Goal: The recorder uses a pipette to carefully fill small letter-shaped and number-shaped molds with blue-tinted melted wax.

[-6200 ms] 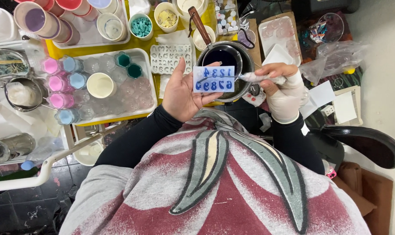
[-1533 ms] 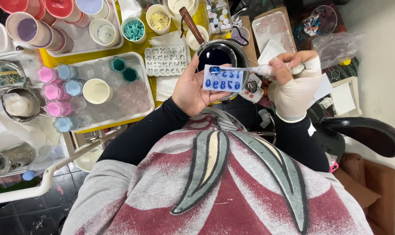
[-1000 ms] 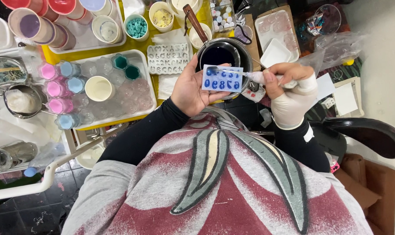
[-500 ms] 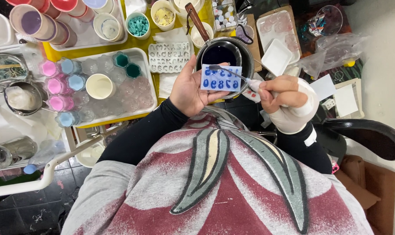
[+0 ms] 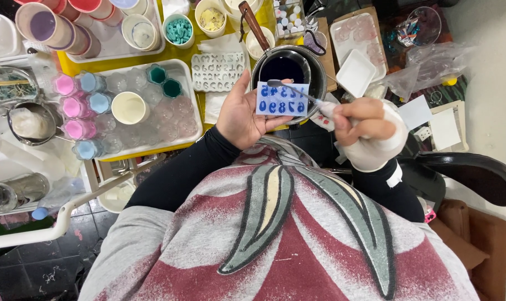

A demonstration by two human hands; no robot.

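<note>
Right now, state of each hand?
Left hand: open palm, cradling the small mould with blue-filled digits.
Right hand: closed on a thin spoon, tip over the mould.

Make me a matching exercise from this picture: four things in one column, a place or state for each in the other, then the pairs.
1. number mould
2. thin tool
3. dark pot
4. cream cup

a. in the clear tray
b. on the left hand
c. gripped by the right hand
d. holds dark blue liquid

Pairs: 1-b, 2-c, 3-d, 4-a

Craft workshop, cluttered yellow table (image 5: 192, 53), silicone moulds (image 5: 218, 71), coloured cups (image 5: 74, 108), melting pot (image 5: 289, 67)
</note>
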